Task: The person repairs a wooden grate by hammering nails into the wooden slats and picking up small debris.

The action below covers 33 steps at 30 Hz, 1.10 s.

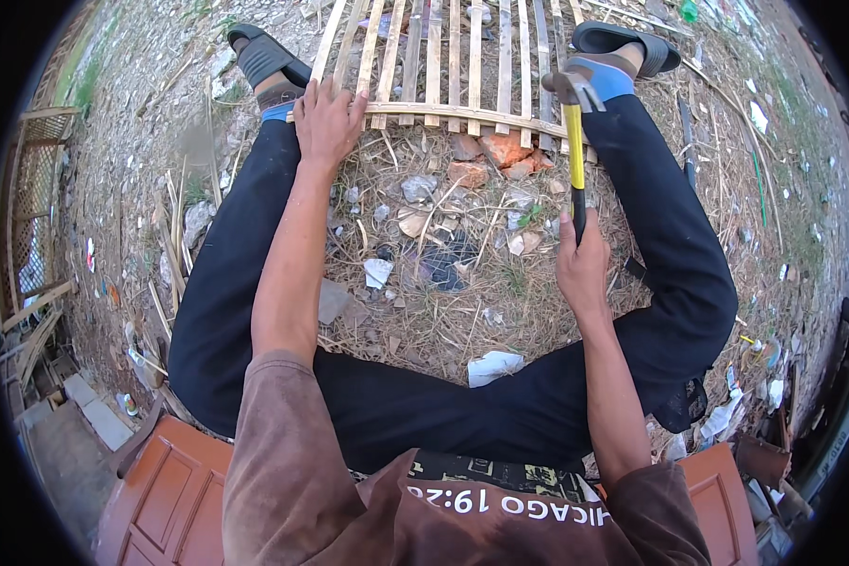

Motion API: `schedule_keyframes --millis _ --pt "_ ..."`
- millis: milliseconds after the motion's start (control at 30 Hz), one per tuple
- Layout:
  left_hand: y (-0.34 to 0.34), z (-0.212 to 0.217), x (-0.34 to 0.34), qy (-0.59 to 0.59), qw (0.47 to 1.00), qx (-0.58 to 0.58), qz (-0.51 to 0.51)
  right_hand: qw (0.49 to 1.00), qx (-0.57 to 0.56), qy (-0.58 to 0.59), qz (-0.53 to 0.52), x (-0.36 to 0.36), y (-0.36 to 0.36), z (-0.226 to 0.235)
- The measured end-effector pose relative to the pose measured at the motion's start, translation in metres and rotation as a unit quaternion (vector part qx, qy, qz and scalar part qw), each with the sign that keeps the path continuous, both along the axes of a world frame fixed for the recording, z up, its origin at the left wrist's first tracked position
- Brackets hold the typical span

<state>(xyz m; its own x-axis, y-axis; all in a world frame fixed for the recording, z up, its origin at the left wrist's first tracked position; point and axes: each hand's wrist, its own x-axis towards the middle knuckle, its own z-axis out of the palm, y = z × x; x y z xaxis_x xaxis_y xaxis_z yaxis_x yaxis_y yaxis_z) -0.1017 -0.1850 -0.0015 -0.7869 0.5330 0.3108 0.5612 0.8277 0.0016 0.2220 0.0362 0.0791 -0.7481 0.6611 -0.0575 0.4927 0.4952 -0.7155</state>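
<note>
A panel of parallel bamboo slats (454, 71) lies between my feet, crossed at its near end by a bamboo strip (500, 117). At its near left corner, my left hand (326, 127) grips the panel, fingers over the slats; its fingertips are partly hidden. My right hand (584, 259) is wrapped round the black lower end of a claw hammer (576, 141) with a yellow handle. The hammer's metal head is above the panel's right side, near my right ankle. Orange-red brick pieces (506, 151) lie under the panel's near edge.
My legs in dark trousers spread on both sides, feet in dark sandals (272, 59). Dry grass, stones and scraps such as a white piece (494, 367) litter the ground. A brown panelled board (174, 495) is behind me. A lattice structure (36, 217) stands at left.
</note>
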Motion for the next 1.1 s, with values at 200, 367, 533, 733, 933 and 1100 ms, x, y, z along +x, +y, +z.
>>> schedule_keyframes --millis 200,367,533,733,933,1100 --pt "0.022 -0.014 0.001 0.036 0.998 0.035 -0.03 0.999 0.029 -0.031 0.005 -0.017 0.018 0.046" --pt "-0.027 -0.003 -0.002 0.038 0.999 -0.003 0.014 0.94 -0.14 0.31 -0.006 -0.059 0.001 0.113" --pt "-0.008 0.0 -0.003 0.026 1.0 0.009 -0.004 0.988 0.093 -0.114 0.045 -0.004 0.007 -0.032" --pt "-0.024 -0.007 -0.004 0.073 0.997 0.032 -0.019 0.996 -0.061 0.062 -0.006 -0.041 0.002 0.058" --pt "-0.013 -0.002 0.005 0.033 0.999 0.014 -0.024 0.997 -0.003 0.07 -0.04 -0.006 0.01 -0.03" --pt "-0.022 -0.01 -0.002 0.048 0.998 0.02 -0.028 0.99 -0.124 0.022 -0.059 -0.032 0.015 0.032"
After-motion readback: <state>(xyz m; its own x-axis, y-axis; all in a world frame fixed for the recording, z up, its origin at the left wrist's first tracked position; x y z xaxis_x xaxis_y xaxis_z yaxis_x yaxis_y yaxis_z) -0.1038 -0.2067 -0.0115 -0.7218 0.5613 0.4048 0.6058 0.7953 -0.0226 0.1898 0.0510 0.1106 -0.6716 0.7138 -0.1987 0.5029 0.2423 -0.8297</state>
